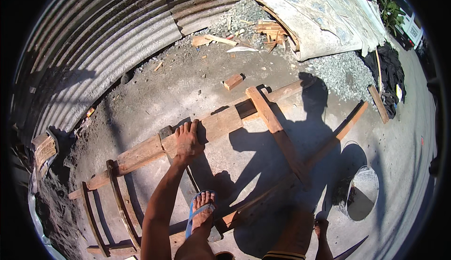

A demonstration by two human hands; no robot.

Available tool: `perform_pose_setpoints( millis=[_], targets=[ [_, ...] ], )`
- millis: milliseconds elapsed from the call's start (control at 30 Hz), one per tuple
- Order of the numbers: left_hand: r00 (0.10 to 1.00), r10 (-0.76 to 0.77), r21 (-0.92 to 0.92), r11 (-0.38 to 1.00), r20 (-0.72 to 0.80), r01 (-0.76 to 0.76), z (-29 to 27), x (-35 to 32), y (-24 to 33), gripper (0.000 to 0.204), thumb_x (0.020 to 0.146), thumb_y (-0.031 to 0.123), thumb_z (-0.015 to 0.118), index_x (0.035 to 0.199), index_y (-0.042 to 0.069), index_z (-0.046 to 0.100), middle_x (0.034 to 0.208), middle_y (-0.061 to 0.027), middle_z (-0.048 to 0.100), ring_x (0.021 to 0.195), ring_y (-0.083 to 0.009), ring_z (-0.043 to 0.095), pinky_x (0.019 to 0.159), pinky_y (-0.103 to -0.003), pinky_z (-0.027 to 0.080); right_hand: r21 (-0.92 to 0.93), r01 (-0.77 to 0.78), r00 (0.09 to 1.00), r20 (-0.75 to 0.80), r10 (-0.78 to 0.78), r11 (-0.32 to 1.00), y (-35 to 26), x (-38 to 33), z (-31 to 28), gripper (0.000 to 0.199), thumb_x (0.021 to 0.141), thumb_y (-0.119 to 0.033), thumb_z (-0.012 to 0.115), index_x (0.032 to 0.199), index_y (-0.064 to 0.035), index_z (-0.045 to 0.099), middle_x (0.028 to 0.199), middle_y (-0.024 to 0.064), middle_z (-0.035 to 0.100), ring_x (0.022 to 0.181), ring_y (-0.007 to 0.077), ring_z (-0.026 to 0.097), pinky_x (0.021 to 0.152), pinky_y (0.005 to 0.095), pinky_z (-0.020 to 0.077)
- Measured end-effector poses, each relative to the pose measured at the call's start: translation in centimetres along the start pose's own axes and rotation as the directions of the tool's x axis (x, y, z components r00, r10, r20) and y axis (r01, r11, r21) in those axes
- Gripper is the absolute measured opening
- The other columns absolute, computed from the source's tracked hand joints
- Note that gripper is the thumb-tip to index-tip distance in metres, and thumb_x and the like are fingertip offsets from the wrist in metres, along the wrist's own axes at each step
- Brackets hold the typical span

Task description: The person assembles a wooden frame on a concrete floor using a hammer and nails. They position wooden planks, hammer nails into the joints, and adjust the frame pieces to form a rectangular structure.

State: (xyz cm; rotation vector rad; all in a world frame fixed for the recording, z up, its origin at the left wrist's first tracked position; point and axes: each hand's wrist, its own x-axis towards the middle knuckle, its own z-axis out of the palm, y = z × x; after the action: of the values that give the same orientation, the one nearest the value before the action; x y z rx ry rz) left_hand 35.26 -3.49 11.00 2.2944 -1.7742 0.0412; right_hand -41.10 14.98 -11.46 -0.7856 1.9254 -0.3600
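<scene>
My left hand [187, 141] lies on a short wooden plank [221, 125], fingers stretched over its face. This plank overlaps a long timber rail of a ladder-like wooden frame [141, 155] on the ground. My foot in a blue flip-flop [202, 209] stands on a dark crosspiece below that hand. At the lower right, my right hand [321, 227] hangs in shade beside my leg, its fingers curled; what they hold is hidden. A reddish crosspiece [272, 119] slants across the frame's right part.
A whitish bucket [362, 193] with grey contents stands right of the frame. Beyond lie a loose wood block [233, 81], gravel [345, 74] and a pale sheet [314, 20]. Corrugated metal [108, 39] walls the left. A parked vehicle [409, 23] shows at the far right.
</scene>
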Motion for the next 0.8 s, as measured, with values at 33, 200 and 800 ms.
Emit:
perform_pose_setpoints(
  millis=[33, 200, 800],
  targets=[
    [0.999, -0.024, -0.055, 0.998, 0.041, 0.026, 2.0, 1.6, -0.3, 0.097, 0.055, 0.023, 0.078, 0.144, 0.012, 0.041, 0.122, -0.0167, 0.052, 0.119, -0.0373, 0.050, 0.106, -0.050, 0.034, -0.243, 0.089, 0.987, -0.109, -0.119, 0.966, -0.1, -0.2, -0.1, 0.012, 0.085, -0.011, 0.064, 0.073, -0.0072, 0.065, 0.062, 0.0034, 0.061, 0.049, 0.0140, 0.056, 0.044, 0.0273, 0.0400],
    [0.973, 0.006, -0.065, 0.998, 0.230, 0.009, 8.1, 10.8, 0.3, 0.099, 0.056, 0.031, 0.083, 0.144, 0.014, 0.040, 0.125, -0.0149, 0.053, 0.119, -0.0347, 0.053, 0.099, -0.051, 0.043, -0.245, 0.333, 0.941, 0.026, -0.338, 0.910, -3.2, -3.1, -0.6, 0.007, 0.076, -0.002, 0.066, 0.070, -0.0037, 0.065, 0.065, 0.0034, 0.064, 0.058, 0.0130, 0.060, 0.053, 0.0289, 0.0447],
    [0.959, 0.255, -0.607, 0.784, 0.126, -0.128, 10.2, 9.8, -11.7, 0.100, 0.057, 0.024, 0.092, 0.140, 0.004, 0.041, 0.121, -0.0199, 0.055, 0.117, -0.0374, 0.056, 0.101, -0.046, 0.046, 0.221, -0.051, 0.999, 0.031, 0.045, 0.974, -34.4, -24.9, 5.7, 0.013, 0.087, -0.002, 0.064, 0.092, 0.0102, 0.065, 0.085, 0.0174, 0.068, 0.081, 0.0283, 0.072, 0.080, 0.0418, 0.0619]
  ],
)
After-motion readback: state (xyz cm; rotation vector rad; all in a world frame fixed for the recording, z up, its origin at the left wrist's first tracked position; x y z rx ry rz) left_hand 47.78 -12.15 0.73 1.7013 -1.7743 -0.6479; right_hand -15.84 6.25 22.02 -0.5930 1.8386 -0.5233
